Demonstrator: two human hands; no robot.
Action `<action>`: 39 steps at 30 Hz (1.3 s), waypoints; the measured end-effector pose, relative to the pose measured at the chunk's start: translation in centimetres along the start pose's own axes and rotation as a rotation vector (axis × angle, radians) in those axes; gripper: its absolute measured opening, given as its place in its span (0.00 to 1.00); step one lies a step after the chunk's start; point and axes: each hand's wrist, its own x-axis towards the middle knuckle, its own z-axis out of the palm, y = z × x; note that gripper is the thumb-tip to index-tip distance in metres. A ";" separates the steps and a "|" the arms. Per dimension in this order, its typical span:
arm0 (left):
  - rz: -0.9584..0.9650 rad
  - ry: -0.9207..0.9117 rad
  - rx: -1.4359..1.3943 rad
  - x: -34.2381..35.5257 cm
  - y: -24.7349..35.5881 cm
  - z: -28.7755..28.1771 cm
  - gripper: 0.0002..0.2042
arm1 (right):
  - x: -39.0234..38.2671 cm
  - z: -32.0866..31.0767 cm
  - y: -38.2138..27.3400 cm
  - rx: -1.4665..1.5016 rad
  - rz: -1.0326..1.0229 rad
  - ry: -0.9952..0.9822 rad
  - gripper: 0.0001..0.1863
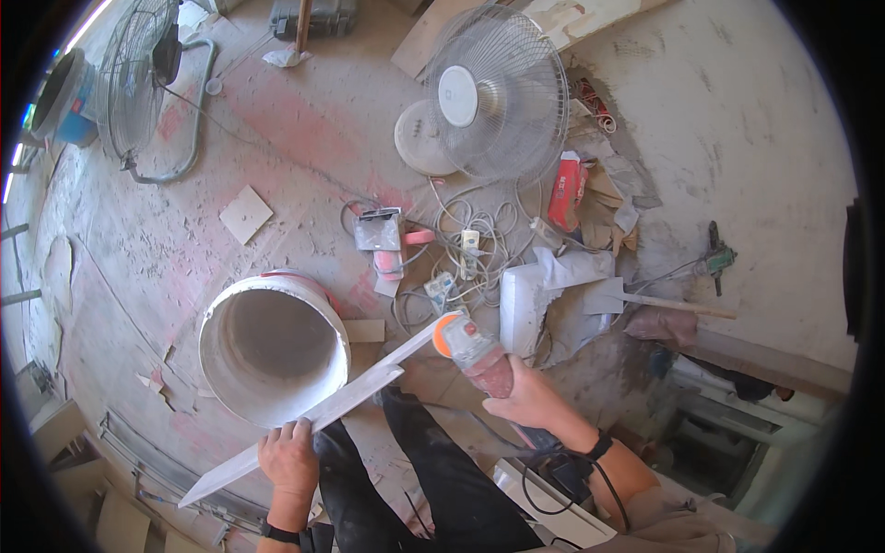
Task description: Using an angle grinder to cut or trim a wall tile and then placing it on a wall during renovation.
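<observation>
Left hand [289,459] grips a pale strip [352,397]; right hand [533,398] is closed round a grinder [481,358], its orange disc [442,337] at the strip's far end. Grinding that end seems in hand, calling for steady pressure next. A bucket [323,376] stands just beyond the left hand; tangled cords [479,210] ahead of the disc could snag.

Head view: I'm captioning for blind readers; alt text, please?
The right hand holds an angle grinder near one end of a pale strip gripped by the left hand beside a white bucket. Beyond are tangled cables and a white-hubbed fan.
</observation>
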 end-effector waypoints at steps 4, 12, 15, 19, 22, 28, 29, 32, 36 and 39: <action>0.030 0.002 -0.014 -0.4 0.1 0.4 0.06 | 1.1 0.7 -1.2 -0.050 -0.028 -0.071 0.34; 0.052 0.069 -0.021 -1.4 1.1 0.4 0.07 | 2.8 0.7 -3.6 -0.179 0.030 -0.228 0.37; 0.055 0.098 -0.038 -1.8 1.0 0.8 0.07 | 2.8 1.2 -3.8 -0.215 0.011 -0.268 0.38; 0.065 0.111 -0.041 -2.0 1.1 1.0 0.07 | 3.0 0.8 -2.8 -0.193 0.002 -0.192 0.36; 0.053 0.113 -0.051 -2.1 1.2 1.0 0.06 | 3.3 -0.3 -1.6 -0.181 0.025 -0.140 0.33; 0.054 0.117 -0.064 -2.3 1.4 0.9 0.06 | 3.5 0.4 -2.9 -0.205 0.007 -0.238 0.34; 0.065 0.132 -0.066 -2.3 1.4 1.0 0.07 | 3.6 0.8 -3.0 -0.250 -0.002 -0.265 0.35; 0.074 0.141 -0.065 -2.6 1.3 1.2 0.08 | 4.4 0.8 -3.3 -0.254 -0.031 -0.294 0.34; 0.066 0.130 -0.078 -2.6 1.4 1.1 0.08 | 4.6 0.6 -2.7 -0.266 -0.137 -0.314 0.33; 0.068 0.136 -0.079 -2.7 1.2 1.3 0.08 | 4.8 0.7 -3.0 -0.298 -0.141 -0.328 0.33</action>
